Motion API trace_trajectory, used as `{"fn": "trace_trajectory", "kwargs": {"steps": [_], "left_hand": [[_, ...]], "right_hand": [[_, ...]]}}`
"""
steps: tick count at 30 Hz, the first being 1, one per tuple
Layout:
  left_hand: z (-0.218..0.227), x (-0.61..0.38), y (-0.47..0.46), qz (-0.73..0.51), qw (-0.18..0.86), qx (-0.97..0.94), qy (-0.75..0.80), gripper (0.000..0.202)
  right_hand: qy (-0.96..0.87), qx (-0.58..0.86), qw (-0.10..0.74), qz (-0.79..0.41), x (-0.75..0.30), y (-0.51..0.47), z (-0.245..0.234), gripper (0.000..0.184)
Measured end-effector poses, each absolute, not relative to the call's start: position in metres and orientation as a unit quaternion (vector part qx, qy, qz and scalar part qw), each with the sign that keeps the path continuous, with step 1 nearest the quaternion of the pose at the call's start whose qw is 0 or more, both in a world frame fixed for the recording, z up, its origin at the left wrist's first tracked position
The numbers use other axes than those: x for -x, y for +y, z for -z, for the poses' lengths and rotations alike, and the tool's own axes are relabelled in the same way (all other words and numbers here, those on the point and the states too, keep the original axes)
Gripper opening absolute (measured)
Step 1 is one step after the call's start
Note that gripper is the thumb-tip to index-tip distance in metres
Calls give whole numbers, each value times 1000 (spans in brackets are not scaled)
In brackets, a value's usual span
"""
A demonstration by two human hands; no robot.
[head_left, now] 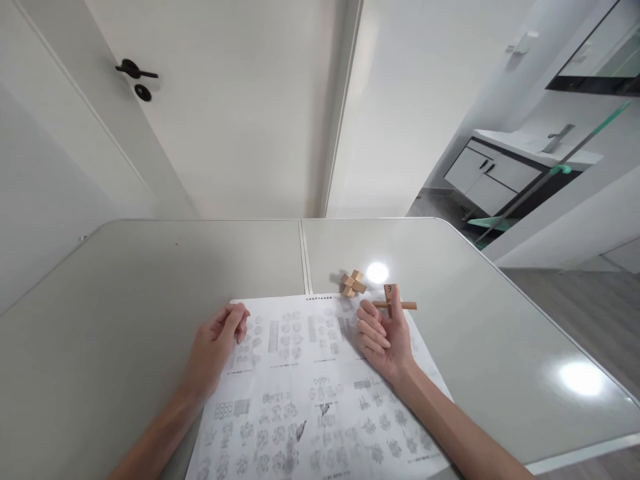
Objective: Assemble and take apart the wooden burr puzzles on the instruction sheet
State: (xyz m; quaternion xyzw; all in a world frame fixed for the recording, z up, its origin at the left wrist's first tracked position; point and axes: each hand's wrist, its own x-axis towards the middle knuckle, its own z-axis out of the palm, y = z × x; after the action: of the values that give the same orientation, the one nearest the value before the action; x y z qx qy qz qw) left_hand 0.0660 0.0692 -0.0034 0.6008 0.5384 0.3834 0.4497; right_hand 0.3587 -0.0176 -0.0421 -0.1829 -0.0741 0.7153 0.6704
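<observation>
My right hand [385,340] is raised palm up over the printed sheet [305,373]. Its thumb and curled forefinger pinch wooden burr puzzle pieces [409,305], two of which cross; one bears a dark mark. Just beyond that hand, an interlocked wooden burr puzzle [353,284] rests by the sheet's far edge. At the sheet's upper left corner lies my left hand [220,343], its fingers curled in and thumb against them. Whatever may be inside that left hand is hidden. Rows of small puzzle drawings cover the paper.
The pale table [100,320] has a seam [305,257] running across its far half. Behind it stands a white door with a black handle [137,70]. At the right are a washbasin cabinet [495,173] and a green-and-grey pole [555,170].
</observation>
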Motion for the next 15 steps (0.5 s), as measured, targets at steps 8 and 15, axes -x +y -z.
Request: {"fn": "trace_trajectory", "kwargs": {"steps": [8, 15], "left_hand": [[6, -67, 71, -380, 449, -606, 535, 41], [9, -66, 71, -378, 445, -612, 533, 41]], "right_hand": [[-82, 190, 691, -692, -363, -15, 47, 58], [-77, 229, 704, -668, -367, -14, 44, 53]]}}
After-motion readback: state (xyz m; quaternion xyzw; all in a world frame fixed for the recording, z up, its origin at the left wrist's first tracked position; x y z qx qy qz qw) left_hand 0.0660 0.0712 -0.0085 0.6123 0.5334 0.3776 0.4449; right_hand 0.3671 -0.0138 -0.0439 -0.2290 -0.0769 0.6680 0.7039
